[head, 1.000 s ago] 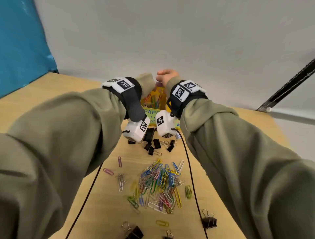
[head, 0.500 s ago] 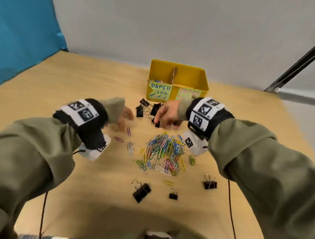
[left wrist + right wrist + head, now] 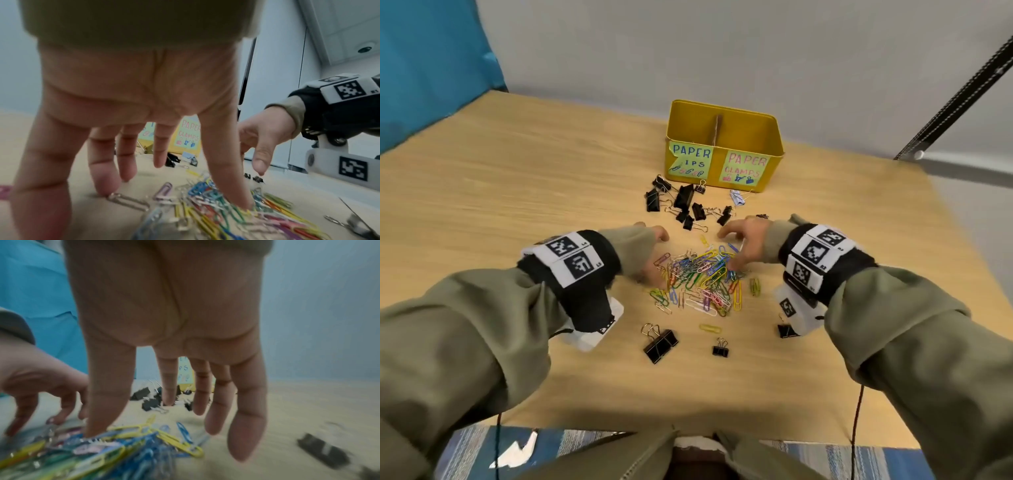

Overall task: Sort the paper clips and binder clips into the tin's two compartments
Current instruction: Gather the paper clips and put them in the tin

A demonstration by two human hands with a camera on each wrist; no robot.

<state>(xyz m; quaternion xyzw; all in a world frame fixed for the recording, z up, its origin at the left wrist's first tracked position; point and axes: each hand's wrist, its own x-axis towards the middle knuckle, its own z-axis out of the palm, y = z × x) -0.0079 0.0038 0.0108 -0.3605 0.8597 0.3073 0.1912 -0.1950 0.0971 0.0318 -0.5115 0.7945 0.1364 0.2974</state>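
Note:
The yellow tin point(image 3: 722, 144) stands at the back of the table, its cardboard divider between a left compartment labelled for paper clips and a right one labelled for clamps. A heap of coloured paper clips point(image 3: 702, 281) lies mid-table. My left hand point(image 3: 657, 257) and right hand point(image 3: 732, 251) flank the heap, fingers spread and straight. In the left wrist view my left hand point(image 3: 176, 186) touches the clips with one fingertip point(image 3: 246, 206). In the right wrist view my right hand point(image 3: 164, 426) has its thumb on the heap. Neither hand holds anything. Black binder clips point(image 3: 685, 205) cluster before the tin.
Loose black binder clips lie nearer me: a large one point(image 3: 659, 344), a small one point(image 3: 720, 350), another point(image 3: 786, 330) partly under my right wrist. A single yellow paper clip point(image 3: 709, 328) lies apart. A pale blue clip point(image 3: 736, 198) sits by the tin. The table's near edge point(image 3: 688, 428) is close.
Both hands have come back from over the tin, past the binder clips, and dropped onto the two sides of the paper clip heap.

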